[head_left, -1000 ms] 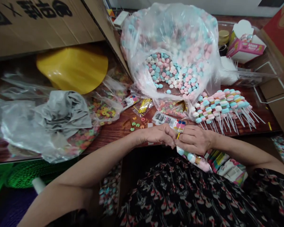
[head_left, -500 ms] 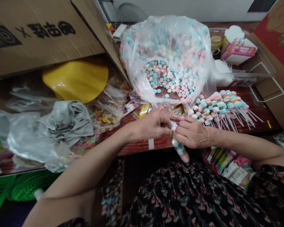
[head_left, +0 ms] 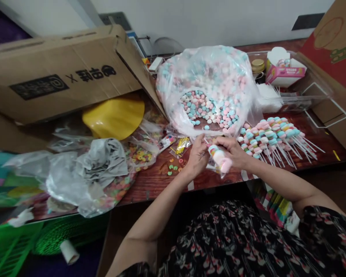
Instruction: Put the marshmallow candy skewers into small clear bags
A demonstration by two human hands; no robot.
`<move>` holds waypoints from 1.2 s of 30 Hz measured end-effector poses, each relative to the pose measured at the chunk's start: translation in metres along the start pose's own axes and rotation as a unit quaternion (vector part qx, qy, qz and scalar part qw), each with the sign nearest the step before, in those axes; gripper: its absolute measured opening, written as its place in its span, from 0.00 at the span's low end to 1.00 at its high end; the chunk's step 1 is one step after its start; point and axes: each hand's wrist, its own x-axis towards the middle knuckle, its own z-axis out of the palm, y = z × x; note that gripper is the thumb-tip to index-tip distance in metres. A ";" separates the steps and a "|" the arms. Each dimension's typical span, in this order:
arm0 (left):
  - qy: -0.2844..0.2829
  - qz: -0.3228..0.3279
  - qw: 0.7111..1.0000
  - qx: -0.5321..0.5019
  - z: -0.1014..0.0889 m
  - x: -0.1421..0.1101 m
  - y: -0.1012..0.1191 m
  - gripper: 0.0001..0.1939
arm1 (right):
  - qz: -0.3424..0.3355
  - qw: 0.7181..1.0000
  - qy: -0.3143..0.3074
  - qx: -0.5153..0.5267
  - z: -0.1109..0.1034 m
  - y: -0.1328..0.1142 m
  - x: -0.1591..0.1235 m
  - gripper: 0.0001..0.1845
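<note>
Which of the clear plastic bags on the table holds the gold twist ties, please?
The small bag just beyond the left hand; the large bag holds pastel candies and the crumpled bag colourful candy rings.

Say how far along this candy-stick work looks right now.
Done: pastel candies threaded on sticks lie in a pile at right. In hand: the right hand grips a clear sleeve of candies, with the left hand right beside it. Left: the large plastic bag holds a big heap of loose candies.

Reddish-brown wooden table (head_left: pixel 152 184): clear bag of pastel candies (head_left: pixel 207 73); candy skewers (head_left: pixel 272 136); crumpled grey plastic (head_left: pixel 102 163); loose candy rings (head_left: pixel 173 168)
</note>
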 end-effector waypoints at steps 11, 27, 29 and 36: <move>0.005 -0.118 0.970 -0.211 -0.021 -0.064 0.018 0.21 | -0.068 0.988 0.026 -0.136 0.040 -0.002 -0.010 0.10; 0.041 -0.069 0.902 0.424 -0.126 -0.276 -0.016 0.15 | 0.059 0.962 -0.208 0.168 0.128 -0.038 -0.055 0.08; 0.014 -0.142 0.865 0.482 -0.137 -0.290 -0.019 0.14 | -0.016 0.984 -0.172 0.053 0.117 -0.023 -0.052 0.08; -0.050 0.069 0.906 0.414 -0.083 -0.171 -0.014 0.12 | 0.068 0.996 0.043 -0.031 0.069 0.006 -0.044 0.08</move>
